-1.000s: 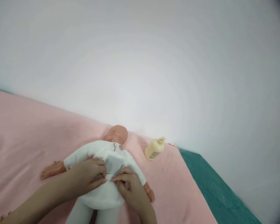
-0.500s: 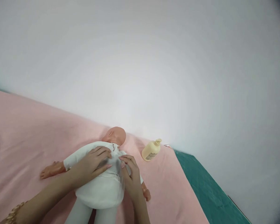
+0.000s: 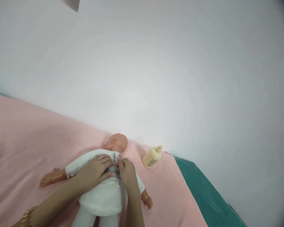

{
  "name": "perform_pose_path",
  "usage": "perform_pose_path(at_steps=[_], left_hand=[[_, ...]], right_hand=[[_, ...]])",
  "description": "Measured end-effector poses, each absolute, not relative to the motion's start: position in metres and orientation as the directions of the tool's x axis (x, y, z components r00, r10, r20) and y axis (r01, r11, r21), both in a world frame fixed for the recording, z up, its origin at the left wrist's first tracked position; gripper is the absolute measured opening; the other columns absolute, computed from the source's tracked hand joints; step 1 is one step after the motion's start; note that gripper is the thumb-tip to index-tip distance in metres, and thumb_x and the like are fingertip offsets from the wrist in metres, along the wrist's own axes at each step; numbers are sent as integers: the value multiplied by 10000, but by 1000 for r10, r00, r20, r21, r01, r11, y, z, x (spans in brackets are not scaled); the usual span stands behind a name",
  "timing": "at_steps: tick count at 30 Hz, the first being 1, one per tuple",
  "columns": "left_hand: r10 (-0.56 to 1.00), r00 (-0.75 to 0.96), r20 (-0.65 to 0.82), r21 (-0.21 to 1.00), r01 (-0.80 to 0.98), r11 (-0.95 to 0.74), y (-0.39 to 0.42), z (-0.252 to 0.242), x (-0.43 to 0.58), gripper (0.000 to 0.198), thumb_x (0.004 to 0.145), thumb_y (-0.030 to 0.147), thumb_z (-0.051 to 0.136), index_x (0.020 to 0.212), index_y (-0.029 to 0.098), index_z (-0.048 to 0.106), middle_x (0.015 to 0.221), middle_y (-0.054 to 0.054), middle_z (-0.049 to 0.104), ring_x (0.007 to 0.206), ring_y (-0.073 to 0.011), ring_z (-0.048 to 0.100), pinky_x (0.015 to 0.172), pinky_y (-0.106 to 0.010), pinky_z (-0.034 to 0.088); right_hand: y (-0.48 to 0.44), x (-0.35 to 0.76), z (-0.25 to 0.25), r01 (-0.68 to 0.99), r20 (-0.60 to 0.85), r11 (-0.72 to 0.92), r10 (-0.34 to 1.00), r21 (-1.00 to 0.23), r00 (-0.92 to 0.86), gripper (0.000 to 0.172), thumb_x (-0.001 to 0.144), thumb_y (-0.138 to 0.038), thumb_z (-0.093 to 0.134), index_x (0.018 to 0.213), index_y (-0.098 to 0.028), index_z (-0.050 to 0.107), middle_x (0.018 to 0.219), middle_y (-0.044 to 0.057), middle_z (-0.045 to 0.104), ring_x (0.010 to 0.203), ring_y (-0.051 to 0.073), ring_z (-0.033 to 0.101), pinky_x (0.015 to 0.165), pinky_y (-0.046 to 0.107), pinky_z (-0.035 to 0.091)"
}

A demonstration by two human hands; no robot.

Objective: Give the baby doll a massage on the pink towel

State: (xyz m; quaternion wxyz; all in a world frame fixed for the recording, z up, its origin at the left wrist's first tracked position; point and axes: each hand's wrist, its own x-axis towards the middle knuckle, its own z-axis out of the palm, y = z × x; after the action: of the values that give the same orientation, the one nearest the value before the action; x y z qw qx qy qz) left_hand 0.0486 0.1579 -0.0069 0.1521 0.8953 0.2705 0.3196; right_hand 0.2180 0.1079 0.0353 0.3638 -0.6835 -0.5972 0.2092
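Note:
A baby doll (image 3: 104,198) with a soft white cloth body lies on a pink sheet, the back of its bald head towards me. My left hand (image 3: 98,168) rests on its upper body, thumb apart from the stretched fingers. Close beside it, my right hand (image 3: 126,170) is closed in a pinch just below the doll's neck. What the pinch holds, if anything, is hidden by the fingers. A greyish patch shows on the cloth between the hands, and a thin seam or edge runs across below them.
To the right of the doll stands a pale yellow pump bottle (image 3: 152,157). The pink sheet (image 3: 177,195) lies over a green surface (image 3: 203,186), bare at the right. Behind rises a white wall (image 3: 142,69), with a paper corner (image 3: 73,3) at the top left.
My right hand has moved left and up the doll towards its neck, closing its fingers into a pinch beside my left hand. The view has tilted slightly up.

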Motion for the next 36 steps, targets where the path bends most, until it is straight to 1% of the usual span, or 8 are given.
perform_pose_path(at_steps=[4,6,15,17,20,23,31,36], left_hand=[[542,599,589,375,391,-840,164,-16,49,369,1016,481,501,1229,211,632,1295,-84,669,1286,-300,531,1078,-478,431],[536,596,598,360,399,-844,166,-20,48,381,1012,473,511,1266,209,616,1311,-83,667,1299,-296,530,1093,-472,430],[547,622,560,339,431,-836,167,-29,50,307,1009,464,524,1172,229,636,1224,-57,706,1256,-271,576,1143,-479,390],[535,617,577,316,435,-843,167,-30,49,305,1015,452,515,1196,231,623,1257,-56,695,1294,-258,551,1174,-462,353],[516,592,619,272,455,-848,167,-33,47,354,1028,426,486,1302,222,582,1359,-66,647,1359,-256,494,1194,-451,324],[522,573,632,250,487,-837,168,-36,46,415,1036,415,466,1397,221,533,1422,-67,609,1398,-265,453,1194,-464,320],[534,615,580,238,498,-834,171,-38,46,454,1037,445,477,1446,255,518,1371,-50,654,1352,-248,515,1192,-463,318],[542,590,598,260,497,-828,171,-39,46,476,1044,444,453,1474,241,480,1409,-63,624,1351,-239,513,1190,-448,320]], right_hand=[[105,216,21,597,315,124,921,-793,228,376,1018,-371,362,816,-212,636,917,87,686,938,247,633,867,350,457],[102,215,15,557,348,175,911,-812,221,340,1020,-377,371,862,-219,628,946,79,680,956,242,627,893,348,460],[102,219,11,523,283,157,944,-838,170,322,1026,-361,404,849,-219,633,935,59,671,960,230,602,919,351,424],[103,221,9,523,315,186,934,-832,169,339,1034,-364,395,856,-217,642,948,59,669,977,226,598,927,348,421],[103,221,9,522,366,232,915,-821,170,345,1045,-375,385,948,-210,672,1027,69,674,1032,223,594,962,349,416],[102,221,10,515,365,233,915,-825,170,319,1041,-382,406,1022,-214,676,1094,69,681,1086,226,587,1000,356,407],[105,219,7,566,327,189,933,-802,152,332,1032,-394,408,901,-212,653,983,76,692,983,252,596,928,389,437],[104,218,7,554,379,235,911,-798,160,340,1042,-395,397,1036,-212,685,1111,85,691,1104,243,588,1011,391,429]])
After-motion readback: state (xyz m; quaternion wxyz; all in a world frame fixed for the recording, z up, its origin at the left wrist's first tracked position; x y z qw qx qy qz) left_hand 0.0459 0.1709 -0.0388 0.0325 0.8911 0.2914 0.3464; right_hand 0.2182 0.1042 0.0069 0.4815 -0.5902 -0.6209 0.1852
